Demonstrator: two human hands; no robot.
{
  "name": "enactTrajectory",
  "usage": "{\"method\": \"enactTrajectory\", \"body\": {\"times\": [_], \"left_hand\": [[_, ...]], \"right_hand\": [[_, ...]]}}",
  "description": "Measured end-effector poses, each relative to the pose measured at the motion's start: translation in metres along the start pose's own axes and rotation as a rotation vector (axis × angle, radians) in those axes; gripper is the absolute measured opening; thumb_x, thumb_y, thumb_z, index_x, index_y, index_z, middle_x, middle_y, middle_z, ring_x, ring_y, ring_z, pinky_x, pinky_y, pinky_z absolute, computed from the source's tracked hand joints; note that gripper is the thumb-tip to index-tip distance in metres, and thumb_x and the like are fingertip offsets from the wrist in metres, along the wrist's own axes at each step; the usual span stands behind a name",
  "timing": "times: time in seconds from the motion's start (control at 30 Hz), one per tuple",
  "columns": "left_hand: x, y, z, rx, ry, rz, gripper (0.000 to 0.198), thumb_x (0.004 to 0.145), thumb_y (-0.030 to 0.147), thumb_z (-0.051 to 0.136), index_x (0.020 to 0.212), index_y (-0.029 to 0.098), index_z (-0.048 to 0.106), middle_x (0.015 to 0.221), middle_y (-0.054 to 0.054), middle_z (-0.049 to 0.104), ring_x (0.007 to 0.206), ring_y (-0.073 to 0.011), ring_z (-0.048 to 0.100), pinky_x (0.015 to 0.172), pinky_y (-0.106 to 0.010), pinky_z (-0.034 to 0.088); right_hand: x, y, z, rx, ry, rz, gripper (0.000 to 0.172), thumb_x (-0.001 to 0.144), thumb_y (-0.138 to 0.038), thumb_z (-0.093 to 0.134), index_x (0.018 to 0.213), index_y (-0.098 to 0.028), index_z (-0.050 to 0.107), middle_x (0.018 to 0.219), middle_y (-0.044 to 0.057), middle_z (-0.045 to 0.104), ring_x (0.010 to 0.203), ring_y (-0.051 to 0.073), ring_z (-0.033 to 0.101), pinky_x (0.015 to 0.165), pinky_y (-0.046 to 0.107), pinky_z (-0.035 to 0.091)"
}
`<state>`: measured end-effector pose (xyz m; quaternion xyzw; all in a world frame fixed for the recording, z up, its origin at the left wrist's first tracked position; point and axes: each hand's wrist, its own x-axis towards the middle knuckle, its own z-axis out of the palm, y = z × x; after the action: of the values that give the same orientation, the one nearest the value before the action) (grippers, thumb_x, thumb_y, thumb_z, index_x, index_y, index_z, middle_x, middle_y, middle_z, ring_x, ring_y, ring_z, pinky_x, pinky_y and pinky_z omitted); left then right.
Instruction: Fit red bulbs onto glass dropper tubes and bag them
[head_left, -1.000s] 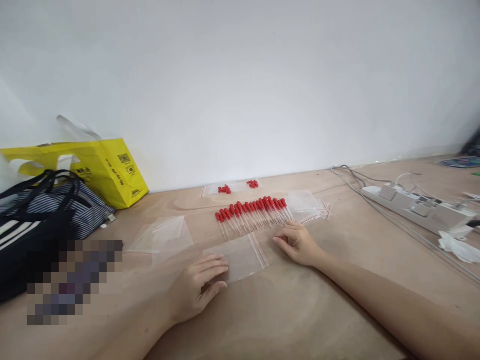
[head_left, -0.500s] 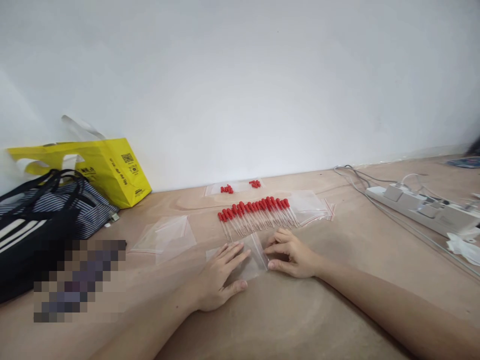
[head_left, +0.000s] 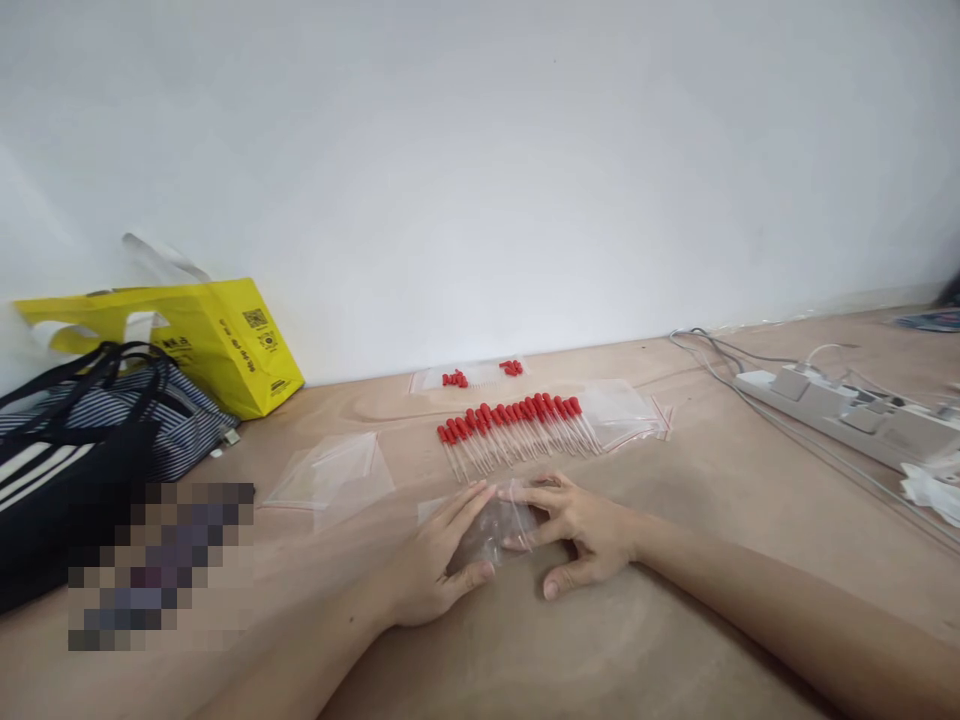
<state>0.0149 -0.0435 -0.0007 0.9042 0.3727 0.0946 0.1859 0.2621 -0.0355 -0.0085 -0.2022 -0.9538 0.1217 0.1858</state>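
A clear zip bag point(head_left: 489, 532) lies on the table between my hands, its plastic crumpled near the right side. My left hand point(head_left: 427, 572) rests flat over the bag's left part with the fingers stretched out. With fingers spread and thumb apart, my right hand point(head_left: 589, 532) touches the bag's right edge; whether its fingertips are on the plastic or inside it I cannot tell. Just beyond both hands lies a row of several droppers point(head_left: 517, 425) with red bulbs and clear stems, bulbs pointing toward the wall.
More red-bulbed droppers point(head_left: 454, 380) lie by the wall on or in a clear bag point(head_left: 426, 381). Other zip bags lie at left point(head_left: 330, 475) and right point(head_left: 619, 412). A yellow bag point(head_left: 262, 370) and dark bag point(head_left: 67, 510) stand left; a power strip point(head_left: 840, 415) with cables lies right.
My right hand has moved left over the bag's edge, its fingers spreading from a curled pose. The bag's plastic has crumpled there. My left hand has stayed nearly in place.
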Motion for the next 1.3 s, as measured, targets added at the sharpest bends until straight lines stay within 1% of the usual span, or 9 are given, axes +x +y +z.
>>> {"method": "enactTrajectory", "body": {"times": [0.1, 0.23, 0.3, 0.4, 0.5, 0.7, 1.07, 1.2, 1.3], "left_hand": [[0.0, 0.0, 0.001, -0.006, 0.039, -0.02, 0.064, 0.083, 0.044, 0.041, 0.136, 0.024, 0.011, 0.141, -0.009, 0.021, 0.128, -0.0257, 0.021, 0.103, -0.047, 0.024], [0.0, 0.002, 0.0, -0.012, 0.061, -0.032, 0.064, 0.081, 0.042, 0.045, 0.135, 0.025, 0.016, 0.137, -0.008, 0.031, 0.124, -0.0265, 0.029, 0.102, -0.049, 0.025], [0.0, 0.002, 0.0, -0.025, 0.074, -0.039, 0.063, 0.081, 0.041, 0.046, 0.134, 0.026, 0.017, 0.136, -0.008, 0.033, 0.123, -0.0271, 0.031, 0.101, -0.049, 0.027], [0.0, -0.001, 0.002, -0.037, 0.083, -0.03, 0.062, 0.08, 0.041, 0.047, 0.134, 0.027, 0.02, 0.136, -0.007, 0.034, 0.122, -0.0272, 0.033, 0.1, -0.049, 0.028], [-0.001, -0.008, 0.004, -0.032, 0.084, -0.017, 0.062, 0.08, 0.042, 0.047, 0.134, 0.027, 0.02, 0.136, -0.007, 0.033, 0.123, -0.0268, 0.032, 0.101, -0.048, 0.028], [-0.007, -0.021, 0.004, 0.001, 0.061, -0.037, 0.062, 0.08, 0.044, 0.046, 0.134, 0.026, 0.02, 0.136, -0.007, 0.033, 0.123, -0.027, 0.031, 0.1, -0.049, 0.028], [-0.005, -0.009, -0.004, 0.024, 0.082, -0.046, 0.058, 0.079, 0.044, 0.047, 0.131, 0.024, 0.029, 0.132, -0.008, 0.04, 0.121, -0.0254, 0.036, 0.099, -0.046, 0.031], [-0.005, -0.004, -0.006, 0.025, 0.076, -0.047, 0.058, 0.08, 0.043, 0.047, 0.131, 0.023, 0.029, 0.131, -0.008, 0.041, 0.12, -0.0243, 0.038, 0.101, -0.046, 0.029], [-0.004, -0.003, -0.007, 0.025, 0.099, -0.037, 0.057, 0.079, 0.043, 0.048, 0.13, 0.024, 0.031, 0.13, -0.007, 0.042, 0.119, -0.0244, 0.038, 0.101, -0.046, 0.029]], "right_hand": [[0.0, -0.002, -0.001, 0.021, 0.014, -0.014, 0.05, 0.069, -0.046, 0.061, 0.115, -0.03, 0.052, 0.136, 0.008, 0.03, 0.118, 0.023, 0.036, 0.094, 0.041, 0.022], [0.001, -0.002, 0.0, 0.157, 0.13, 0.061, 0.039, 0.071, -0.043, 0.059, 0.106, -0.027, 0.059, 0.114, 0.007, 0.055, 0.102, 0.02, 0.05, 0.089, 0.037, 0.03], [0.006, 0.004, 0.0, 0.19, 0.277, 0.208, 0.024, 0.077, -0.04, 0.053, 0.086, -0.022, 0.066, 0.086, 0.004, 0.064, 0.082, 0.016, 0.056, 0.08, 0.031, 0.037], [0.026, 0.022, -0.003, 0.088, 0.506, 0.53, 0.026, 0.079, -0.035, 0.051, 0.063, -0.018, 0.062, 0.064, 0.001, 0.061, 0.064, 0.012, 0.054, 0.064, 0.025, 0.039], [0.058, 0.045, -0.01, -0.02, 0.485, 0.882, 0.011, 0.072, -0.029, 0.057, 0.071, -0.02, 0.063, 0.072, -0.001, 0.064, 0.067, 0.011, 0.056, 0.063, 0.021, 0.038], [0.111, 0.073, -0.009, -0.087, 0.455, 1.126, 0.026, 0.064, -0.042, 0.059, 0.066, -0.017, 0.065, 0.075, 0.008, 0.066, 0.078, 0.024, 0.059, 0.071, 0.035, 0.036], [0.128, 0.073, -0.003, -0.007, 0.454, 1.194, 0.013, 0.064, -0.026, 0.057, 0.066, -0.014, 0.063, 0.076, 0.013, 0.066, 0.079, 0.027, 0.06, 0.072, 0.039, 0.036], [0.105, 0.069, -0.015, 0.121, 0.527, 1.038, 0.02, 0.074, -0.028, 0.047, 0.064, -0.014, 0.058, 0.071, 0.007, 0.064, 0.073, 0.019, 0.06, 0.064, 0.027, 0.04], [0.07, 0.062, -0.017, 0.208, 0.6, 0.921, 0.019, 0.077, -0.031, 0.044, 0.082, -0.015, 0.053, 0.076, 0.003, 0.062, 0.07, 0.013, 0.058, 0.06, 0.023, 0.042]]}}
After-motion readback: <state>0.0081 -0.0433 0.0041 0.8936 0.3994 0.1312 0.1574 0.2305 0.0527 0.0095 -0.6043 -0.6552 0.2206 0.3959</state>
